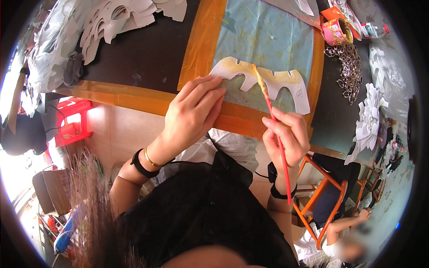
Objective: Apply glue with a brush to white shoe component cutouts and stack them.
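A white cut piece (288, 90) with arched notches lies on the blue-grey sheet (272, 33) near the table's front edge. Yellowish glue-like stuff coats its upper band. My left hand (192, 109) rests with its fingers pressed together on the piece's left end, holding it down. In my right hand (288, 136) is a red-handled brush (281, 152), pinched between thumb and fingers. The brush's yellow-smeared tip touches the coated band near the middle of the piece.
White cut pieces (114, 22) are heaped at the far left. Metal rings (348, 67) lie at the right below an opened tin (335, 33). Orange tape (134, 98) edges the table. A red stool (73, 120) stands left; another person's arm (344, 223) shows lower right.
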### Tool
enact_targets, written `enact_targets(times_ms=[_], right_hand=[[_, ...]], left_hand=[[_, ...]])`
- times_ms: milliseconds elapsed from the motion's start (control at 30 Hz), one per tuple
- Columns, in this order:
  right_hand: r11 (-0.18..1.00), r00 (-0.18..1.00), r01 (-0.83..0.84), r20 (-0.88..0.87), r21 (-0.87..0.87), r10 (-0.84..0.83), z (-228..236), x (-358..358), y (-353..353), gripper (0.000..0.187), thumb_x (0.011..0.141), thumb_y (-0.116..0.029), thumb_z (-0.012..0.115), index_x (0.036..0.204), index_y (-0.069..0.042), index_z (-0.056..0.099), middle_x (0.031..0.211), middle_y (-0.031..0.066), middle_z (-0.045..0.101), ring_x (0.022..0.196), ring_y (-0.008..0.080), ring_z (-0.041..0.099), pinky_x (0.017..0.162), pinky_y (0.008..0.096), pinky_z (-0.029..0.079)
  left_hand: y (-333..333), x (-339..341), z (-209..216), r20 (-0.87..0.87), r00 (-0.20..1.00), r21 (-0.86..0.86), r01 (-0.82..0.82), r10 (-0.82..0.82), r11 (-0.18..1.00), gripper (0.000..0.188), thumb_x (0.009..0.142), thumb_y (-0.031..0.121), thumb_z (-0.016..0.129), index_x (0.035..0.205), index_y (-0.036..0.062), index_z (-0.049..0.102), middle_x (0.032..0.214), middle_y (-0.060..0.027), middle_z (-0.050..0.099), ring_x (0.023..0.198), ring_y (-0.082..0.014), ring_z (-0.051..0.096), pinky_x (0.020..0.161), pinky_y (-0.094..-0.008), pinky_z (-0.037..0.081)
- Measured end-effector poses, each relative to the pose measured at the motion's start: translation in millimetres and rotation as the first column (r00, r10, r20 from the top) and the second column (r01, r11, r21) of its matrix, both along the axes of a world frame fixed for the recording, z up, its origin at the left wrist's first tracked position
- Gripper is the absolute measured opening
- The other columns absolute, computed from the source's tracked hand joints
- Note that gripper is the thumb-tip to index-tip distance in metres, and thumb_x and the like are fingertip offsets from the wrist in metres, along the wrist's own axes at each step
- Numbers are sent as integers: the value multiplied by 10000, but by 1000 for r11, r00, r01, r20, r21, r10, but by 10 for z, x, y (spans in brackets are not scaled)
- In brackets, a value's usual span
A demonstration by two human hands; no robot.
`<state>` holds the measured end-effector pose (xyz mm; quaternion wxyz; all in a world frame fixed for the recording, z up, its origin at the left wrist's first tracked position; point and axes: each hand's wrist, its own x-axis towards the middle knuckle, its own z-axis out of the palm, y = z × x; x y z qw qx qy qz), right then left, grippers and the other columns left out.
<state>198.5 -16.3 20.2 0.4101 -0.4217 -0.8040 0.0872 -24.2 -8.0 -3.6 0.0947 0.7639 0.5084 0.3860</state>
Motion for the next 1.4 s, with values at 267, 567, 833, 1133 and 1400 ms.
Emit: enact_targets(times_ms=[267,567,833,1133,1400], right_hand=[[998,997,-40,60,-42,42,53,118,-110,359,587,157,656,895,-19,713,996,110,679,792,260,646,654,320,532],[998,1000,8,14,-64,-7,131,402,-153,314,610,127,641,881,-13,713,980,126,679,774,272,647,664,336,534],[992,749,57,-653,-110,-115,298,828,-125,280,938,-86,540,1163,52,631,1086,204,646,883,236,634,813,346,508],[984,915,44,-388,-175,-110,212,765,160,327,986,-56,476,1299,18,533,983,142,691,785,212,682,700,297,536],[971,944,228,261,-65,-204,32,567,359,217,757,-9,734,897,-59,577,1092,93,630,1034,325,562,916,462,431]], left_hand=[[-14,4,19,-11,1000,-9,-7,7,1000,210,752,-42,730,953,12,699,1069,-111,687,997,-281,659,859,-364,545],[101,-57,171,11,999,-64,49,-49,997,169,773,-8,722,932,16,671,1010,-106,672,907,-284,642,781,-359,541],[390,-145,317,85,996,-270,2,22,963,123,793,43,740,847,-18,648,847,-144,599,824,-314,649,715,-370,524],[474,-211,255,-128,992,-363,-58,12,930,239,765,194,778,803,3,640,801,-129,605,734,-307,623,657,-395,492],[498,-216,385,-96,994,-448,-84,45,890,228,764,206,767,799,8,661,822,-124,629,781,-301,636,688,-398,500]])
